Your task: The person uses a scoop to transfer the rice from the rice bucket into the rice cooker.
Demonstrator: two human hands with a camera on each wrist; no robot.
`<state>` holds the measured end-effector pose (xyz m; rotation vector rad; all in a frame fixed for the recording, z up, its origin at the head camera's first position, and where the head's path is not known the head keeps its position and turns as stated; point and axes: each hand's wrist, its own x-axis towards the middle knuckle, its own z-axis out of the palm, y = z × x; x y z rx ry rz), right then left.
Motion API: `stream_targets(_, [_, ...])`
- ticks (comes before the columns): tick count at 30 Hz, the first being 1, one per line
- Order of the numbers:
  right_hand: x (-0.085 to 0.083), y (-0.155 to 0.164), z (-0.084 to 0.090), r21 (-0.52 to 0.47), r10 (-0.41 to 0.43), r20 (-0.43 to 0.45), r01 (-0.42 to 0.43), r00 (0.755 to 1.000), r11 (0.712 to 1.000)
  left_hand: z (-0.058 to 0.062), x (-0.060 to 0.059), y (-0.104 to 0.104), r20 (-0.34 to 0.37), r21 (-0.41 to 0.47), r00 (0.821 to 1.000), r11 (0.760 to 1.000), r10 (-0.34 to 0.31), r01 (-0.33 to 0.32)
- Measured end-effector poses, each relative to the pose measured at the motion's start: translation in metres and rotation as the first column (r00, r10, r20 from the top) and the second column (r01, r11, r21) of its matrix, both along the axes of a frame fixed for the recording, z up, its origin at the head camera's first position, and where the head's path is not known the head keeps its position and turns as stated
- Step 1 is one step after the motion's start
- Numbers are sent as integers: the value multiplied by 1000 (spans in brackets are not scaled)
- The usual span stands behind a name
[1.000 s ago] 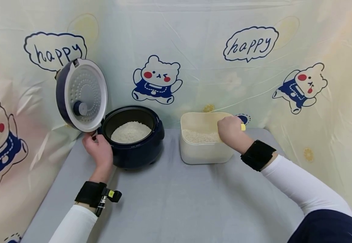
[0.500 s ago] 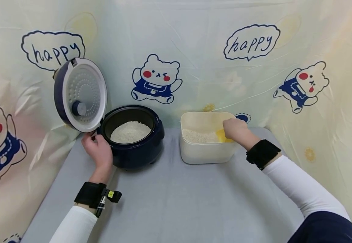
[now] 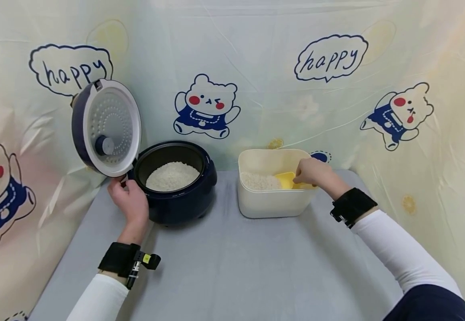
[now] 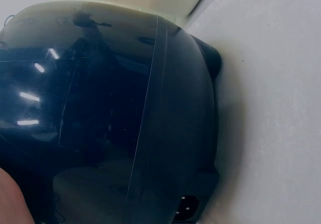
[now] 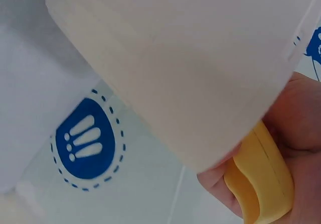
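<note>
A dark blue rice cooker point(image 3: 182, 207) holds white rice point(image 3: 172, 176) in its pot, with its lid point(image 3: 114, 125) raised to the left. My left hand point(image 3: 131, 198) grips the cooker's side just below the lid's lower edge; its fingertips are partly hidden there. In the left wrist view the cooker's glossy wall point(image 4: 105, 103) fills much of the frame. At the cream bin point(image 3: 272, 205), my right hand point(image 3: 316, 174) reaches over the right rim and holds a yellow scoop point(image 3: 286, 180) against the rice inside. The right wrist view shows the yellow scoop handle point(image 5: 263, 179) between my fingers.
Both containers stand on a grey table point(image 3: 232, 267), with the bin to the right of the cooker. A printed cloth point(image 3: 268, 89) with bears hangs close behind and along the sides. A power socket point(image 4: 188, 209) shows low on the cooker.
My right hand has drawn back to the right over the bin, and the yellow scoop's bowl has come into view at the rice. The left hand stays at the cooker.
</note>
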<state>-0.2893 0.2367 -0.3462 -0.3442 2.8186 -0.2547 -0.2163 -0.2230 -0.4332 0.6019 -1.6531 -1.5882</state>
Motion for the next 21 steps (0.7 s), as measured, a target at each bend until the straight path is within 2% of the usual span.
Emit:
stream_targets(5, [-5, 1, -8, -63, -1, 15, 2, 1000, 998, 0, 0, 0, 2, 3, 1000, 1000, 0, 0])
stream_targets(12, [-14, 6, -21, -148, 9, 80, 3, 997, 989, -2, 1, 1, 6, 7, 1000, 1000, 9, -9])
stream_targets(21, [-18, 5, -24, -206, 8, 103, 13, 995, 978, -1, -1, 1, 2, -3, 1000, 1000, 10, -10])
